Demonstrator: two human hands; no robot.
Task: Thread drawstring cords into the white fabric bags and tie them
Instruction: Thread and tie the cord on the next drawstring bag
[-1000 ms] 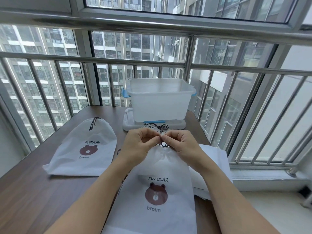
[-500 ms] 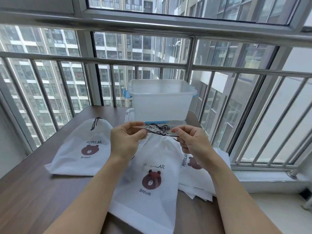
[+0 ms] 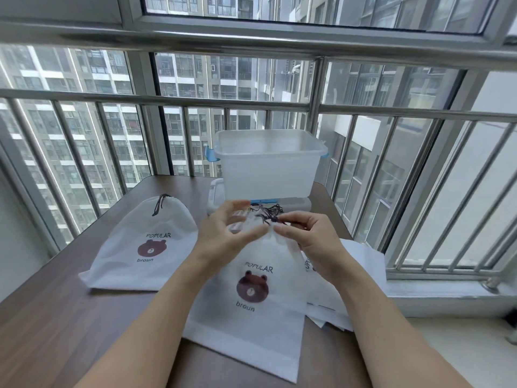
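A: Location of bag [image 3: 251, 298]?
B: On table [image 3: 56, 317], centre, printed "POPULAR", "broun".
A: Grip status?
B: Right hand [image 3: 305, 233] pinches dark cord [image 3: 268, 215] at the gathered mouth; left hand [image 3: 226, 228] spread, fingers blurred.

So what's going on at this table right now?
A person is working the dark cord at the gathered mouth of the middle white bag. The right hand pinches the cord; the left hand is blurred beside it. A finished bag lies to the left, with more bags stacked on the right.
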